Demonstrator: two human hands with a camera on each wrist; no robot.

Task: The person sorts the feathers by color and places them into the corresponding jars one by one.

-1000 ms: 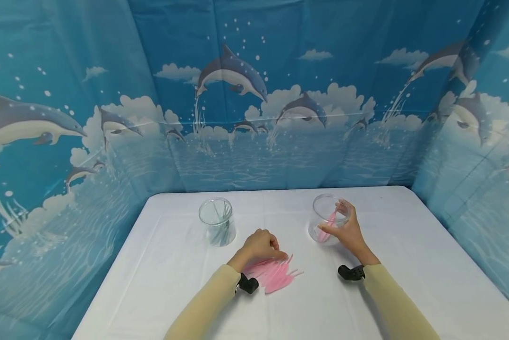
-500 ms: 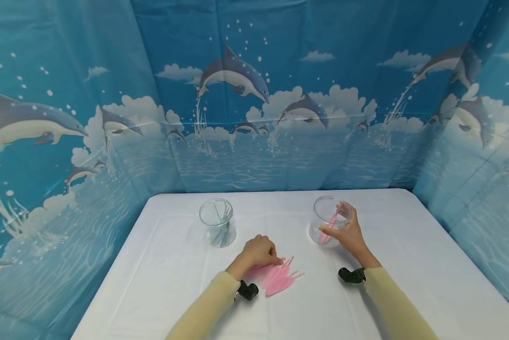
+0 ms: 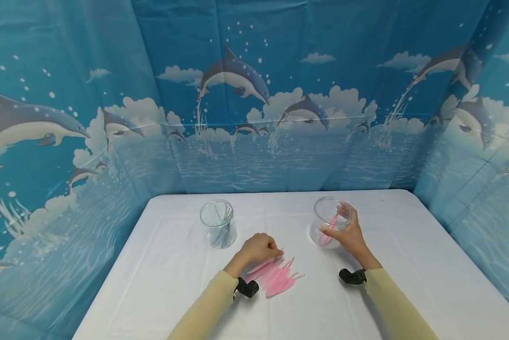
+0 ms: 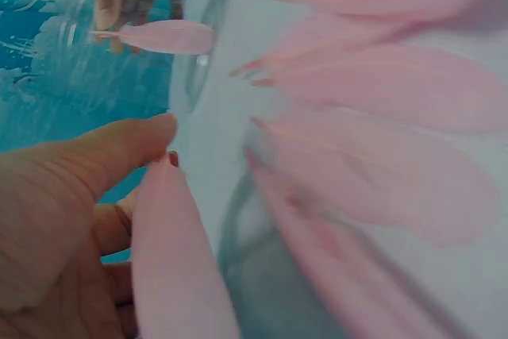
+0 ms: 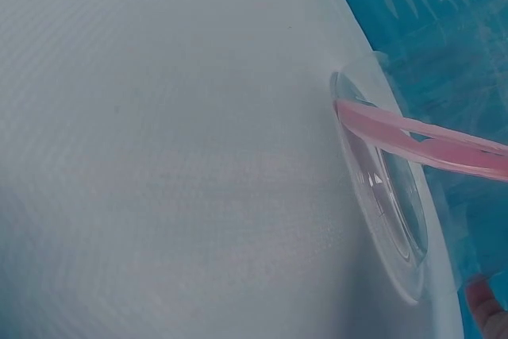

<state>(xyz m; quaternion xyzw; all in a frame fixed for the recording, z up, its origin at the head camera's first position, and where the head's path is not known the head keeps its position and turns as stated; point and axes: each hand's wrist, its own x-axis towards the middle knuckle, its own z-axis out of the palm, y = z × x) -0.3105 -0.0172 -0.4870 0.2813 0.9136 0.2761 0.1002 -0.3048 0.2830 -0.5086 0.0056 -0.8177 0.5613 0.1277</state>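
Observation:
In the head view my left hand (image 3: 259, 249) is just above the back edge of a loose pile of pink feathers (image 3: 277, 281). The left wrist view shows its thumb and fingertips pinching one pink feather (image 4: 178, 256) by the quill end, with the vane hanging down. My right hand (image 3: 350, 234) grips the right side of a clear jar (image 3: 313, 230), thumb in front and fingers behind. Inside this jar lean pink feathers (image 5: 421, 144), also visible in the right wrist view, where only a fingertip (image 5: 482, 299) of the right hand shows.
A second clear jar (image 3: 214, 240) holds several grey-green feathers (image 3: 225, 224) and stands behind the left hand. Both jars are on a table with a white cloth (image 3: 161, 264). A dolphin-print curtain (image 3: 246, 160) closes off the back and sides.
My left hand dipped toward the pile, then rose slightly from it with a feather pinched in its fingertips. The right hand keeps its grip on the jar.

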